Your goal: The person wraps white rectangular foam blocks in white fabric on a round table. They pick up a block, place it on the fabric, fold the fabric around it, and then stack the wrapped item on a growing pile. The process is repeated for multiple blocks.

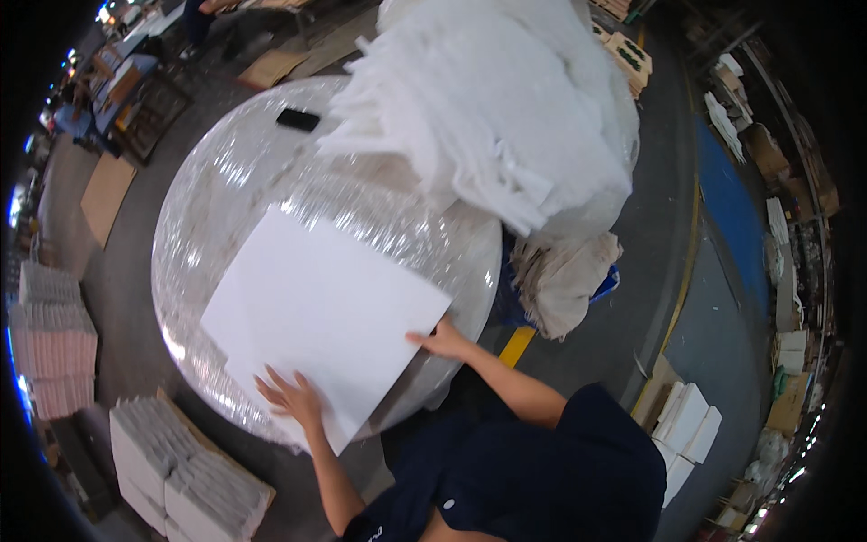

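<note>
A large white flat sheet (325, 312) lies on a round table wrapped in shiny clear plastic film (208, 217). Whether it is one sheet or a thin stack, I cannot tell; a second corner shows at its left edge. My left hand (293, 397) rests on the near left part of the sheet, fingers spread. At the right corner, my right hand (440, 341) pinches the sheet's edge, thumb on top and fingers underneath. A big heap of thin white foam-like sheets (488, 108) sits at the far side. A black phone (298, 119) lies on the film.
Beige cloth (564, 280) fills a blue crate right of the table. Grey stacked pieces (185, 470) and pinkish stacks (59, 352) stand at the left. White boxes (686, 434) are on the floor at right, near a yellow line. People work at the far left.
</note>
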A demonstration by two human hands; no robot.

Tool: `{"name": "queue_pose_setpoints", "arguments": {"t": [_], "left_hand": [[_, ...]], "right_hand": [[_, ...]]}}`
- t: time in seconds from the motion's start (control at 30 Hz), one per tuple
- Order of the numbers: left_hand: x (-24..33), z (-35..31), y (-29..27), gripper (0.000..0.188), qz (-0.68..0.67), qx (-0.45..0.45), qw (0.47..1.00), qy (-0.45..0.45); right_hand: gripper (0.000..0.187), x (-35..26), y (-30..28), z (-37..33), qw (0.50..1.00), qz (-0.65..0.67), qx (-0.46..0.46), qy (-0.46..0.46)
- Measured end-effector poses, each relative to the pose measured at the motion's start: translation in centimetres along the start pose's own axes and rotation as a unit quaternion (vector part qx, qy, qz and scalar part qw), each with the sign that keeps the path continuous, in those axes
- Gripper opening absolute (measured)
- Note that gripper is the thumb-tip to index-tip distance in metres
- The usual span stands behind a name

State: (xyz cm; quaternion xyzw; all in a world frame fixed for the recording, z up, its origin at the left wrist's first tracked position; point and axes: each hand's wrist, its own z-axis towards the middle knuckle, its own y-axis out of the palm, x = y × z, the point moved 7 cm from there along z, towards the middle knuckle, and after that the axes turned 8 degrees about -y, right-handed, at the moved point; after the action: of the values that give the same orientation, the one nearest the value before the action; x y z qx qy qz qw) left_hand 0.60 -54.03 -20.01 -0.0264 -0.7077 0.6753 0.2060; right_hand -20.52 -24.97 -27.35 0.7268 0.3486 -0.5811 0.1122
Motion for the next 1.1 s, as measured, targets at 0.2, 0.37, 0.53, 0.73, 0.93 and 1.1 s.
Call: {"name": "queue_pose_setpoints", "arguments": {"t": [0.2,0.37,0.53,0.73,0.93,1.1], "left_hand": [[4.9,-4.2,-1.5,0.055,0.137,0.03,0.988,-0.06],[7.6,-5.2,-2.8,0.055,0.122,-0.008,0.987,-0.107],[14.5,-6.7,-2.6,0.06,0.118,0.092,0.981,-0.12],[25.5,-12.6,4.6,0.06,0.079,0.035,0.996,-0.012],[25.5,-12.7,3.6,0.06,0.053,0.021,0.998,-0.031],[25.2,-12.7,3.0,0.062,0.051,0.023,0.997,-0.048]], "right_hand": [[0.059,-3.6,-5.0,1.5,0.892,-0.062,-0.418,0.162],[0.032,-22.3,-22.5,8.0,0.933,0.134,-0.311,-0.12],[0.019,-41.1,-43.1,18.7,0.88,-0.214,0.048,-0.421],[0.029,-50.5,-50.8,29.7,0.755,-0.398,0.277,-0.442],[0.039,-50.3,-51.3,33.1,0.824,-0.37,0.213,-0.371],[0.036,-47.9,-53.5,33.1,0.94,-0.142,0.136,-0.278]]}}
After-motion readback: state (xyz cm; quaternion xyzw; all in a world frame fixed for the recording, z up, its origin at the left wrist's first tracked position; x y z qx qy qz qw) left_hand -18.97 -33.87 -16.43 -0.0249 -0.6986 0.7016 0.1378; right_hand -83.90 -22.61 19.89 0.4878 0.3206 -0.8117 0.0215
